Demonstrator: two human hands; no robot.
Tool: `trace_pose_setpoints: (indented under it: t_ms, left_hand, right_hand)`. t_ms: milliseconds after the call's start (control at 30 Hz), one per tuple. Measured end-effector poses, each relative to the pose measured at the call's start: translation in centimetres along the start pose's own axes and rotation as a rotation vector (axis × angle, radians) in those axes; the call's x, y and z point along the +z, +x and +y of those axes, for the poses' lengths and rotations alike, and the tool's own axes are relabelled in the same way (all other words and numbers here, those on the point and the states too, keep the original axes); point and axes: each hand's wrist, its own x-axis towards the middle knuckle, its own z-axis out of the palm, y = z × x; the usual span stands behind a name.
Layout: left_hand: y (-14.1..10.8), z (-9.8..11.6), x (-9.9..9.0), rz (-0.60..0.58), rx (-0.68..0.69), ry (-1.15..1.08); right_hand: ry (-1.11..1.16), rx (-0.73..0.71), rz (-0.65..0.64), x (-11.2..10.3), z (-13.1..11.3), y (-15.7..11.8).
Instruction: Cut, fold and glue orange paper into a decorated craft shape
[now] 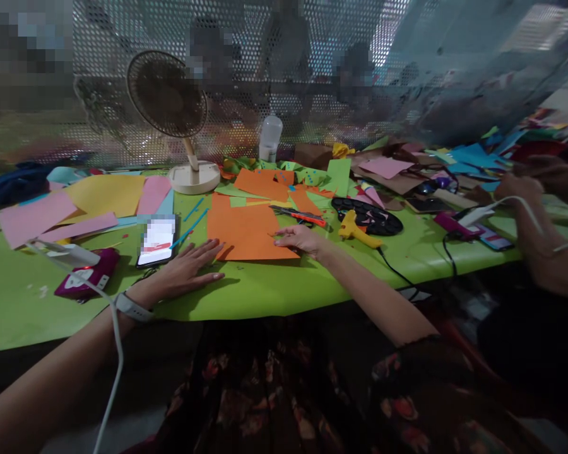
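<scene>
An orange paper sheet (246, 230) lies on the green-covered table (265, 290) in front of me. My left hand (184, 270) is flat with its fingers spread, the fingertips at the sheet's left edge. At the sheet's right side, my right hand (300, 242) has its thumb and fingers pinched together over the paper; what lies between them is too small to make out. Orange-handled scissors (307, 217) rest just behind that hand. A yellow glue gun (358, 232) with a black cord lies to the right, beside a black tray (366, 215).
A phone (158, 239) and a purple power strip (88, 274) with a white cable sit at left. Behind are a fan (194, 176), a clear bottle (270, 135) and paper scraps. Another person's arms (544, 221) are at right, near a second purple strip (459, 227).
</scene>
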Motion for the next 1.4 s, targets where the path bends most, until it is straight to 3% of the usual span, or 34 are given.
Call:
trace_pose_setpoints:
  t_ms: [167, 500, 667, 800, 1233, 1300, 1400]
  left_hand:
    - [0.5, -0.2, 0.5, 0.045, -0.011, -0.029]
    - [1.1, 0.0, 1.3, 0.096, -0.043, -0.017]
    - [1.6, 0.6, 1.6, 0.155, -0.086, -0.004]
    - [1.9, 1.2, 1.6, 0.177, -0.127, 0.000]
    - [1.7, 1.4, 1.6, 0.213, -0.126, -0.083]
    - [1.5, 1.6, 1.2, 0.287, -0.140, -0.132]
    - [1.2, 1.9, 0.0, 0.513, -0.274, -0.211]
  right_hand:
    - [0.030, 0.010, -0.068, 0.7, -0.1, -0.7]
    - [0.040, 0.010, -0.050, 1.8, -0.6, -1.8]
    - [-0.019, -0.109, 0.064, 2.4, -1.1, -2.6]
    - [-0.013, -0.073, 0.021, 2.9, -1.3, -3.0]
    - [-0.020, -0.067, 0.006, 3.3, 0.4, -0.7]
    - [-0.038, -0.131, 0.020, 3.3, 0.4, -0.6]
    - [0.018, -0.214, 0.056, 2.7, -0.1, -0.7]
